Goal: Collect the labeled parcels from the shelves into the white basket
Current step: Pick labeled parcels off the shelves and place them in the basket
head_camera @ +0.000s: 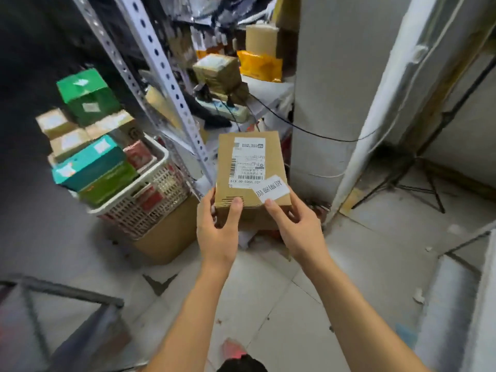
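Observation:
I hold a brown cardboard parcel (251, 170) with a white shipping label and a small extra white sticker in front of me. My left hand (218, 226) grips its near left edge, thumb on top. My right hand (294, 226) grips its near right corner, thumb on the sticker. The white basket (158, 194) stands to the left on a brown carton, piled with green, teal, red and brown labeled boxes. More parcels, a taped brown box (217, 69) and an orange bag (259, 65), lie on the shelf behind.
A white perforated shelf upright (166, 76) slants between basket and parcel. A grey pillar (327, 89) and white pipe (375, 116) rise at right, with a black cable and a tripod stand (418, 181). A dark metal frame (67, 304) sits lower left on the tiled floor.

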